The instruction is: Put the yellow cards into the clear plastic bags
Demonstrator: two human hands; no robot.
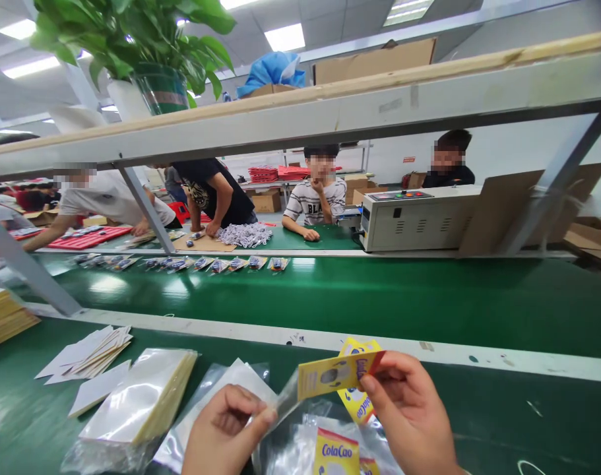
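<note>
My right hand [413,412] pinches the red end of a yellow ColaCao card [324,377], held tilted above the table. Closed on a clear plastic bag [286,399], my left hand [231,425] holds it so that its mouth meets the card's left end; how far the card is inside I cannot tell. Behind and below lies another yellow card [355,408]. Nearer me, clear bags [293,448] are heaped, with a ColaCao card [336,452] among them. Left of my left hand lies a plastic-wrapped stack of cards [136,396], white side up.
Loose white cards [90,353] and yellow stacks [3,316] lie to the left. Beyond runs a green conveyor belt [379,297] with several bagged items [218,265]. A shelf [300,112] crosses overhead. Several people are across the belt, near a grey machine [419,221].
</note>
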